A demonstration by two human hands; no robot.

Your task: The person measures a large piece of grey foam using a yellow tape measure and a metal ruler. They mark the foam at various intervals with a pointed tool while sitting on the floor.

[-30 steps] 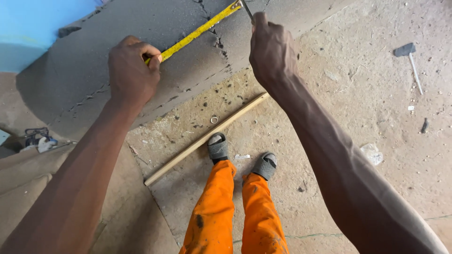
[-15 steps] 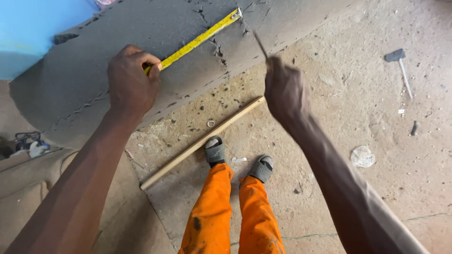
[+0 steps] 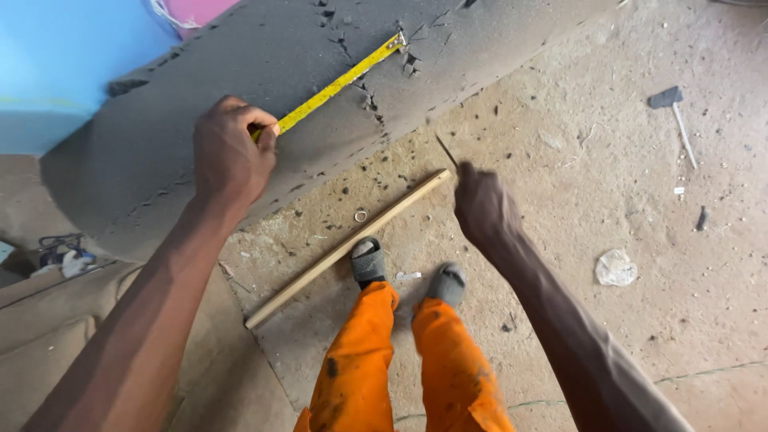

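Two bare hands are working over a grey slab (image 3: 240, 72), which is leaning across the far left of the scene against a blue wall (image 3: 48, 64). At the far left edge, a small tangle of tools (image 3: 60, 256) is lying on the brown floor (image 3: 576, 184) beside the slab's near corner.

Left hand (image 3: 228, 160): it is resting on the slab with its fingers curled together, pinching the near end of a yellow tape (image 3: 336, 84). That tape is running up and to the right across the slab face, its far tip lying at a cracked patch near the slab's right edge.

Centre: a wooden stick (image 3: 344, 248) is lying slantwise on the floor just below the slab, with a small ring (image 3: 361, 215) beside it. Two grey shoes (image 3: 368, 260) and orange trouser legs (image 3: 400, 360) are showing near the viewer, one shoe touching the stick.

Right hand (image 3: 484, 208): it is hanging in the air clear of the slab, to the right of the stick's far end, its fingers closed around a thin pencil (image 3: 446, 150) whose tip is pointing up and left. The hand is blurred, so the exact grip cannot be told.

Right: a crumpled scrap (image 3: 616, 266) is lying on the floor, and a hammer (image 3: 676, 116) is lying farther away, well apart from both hands.
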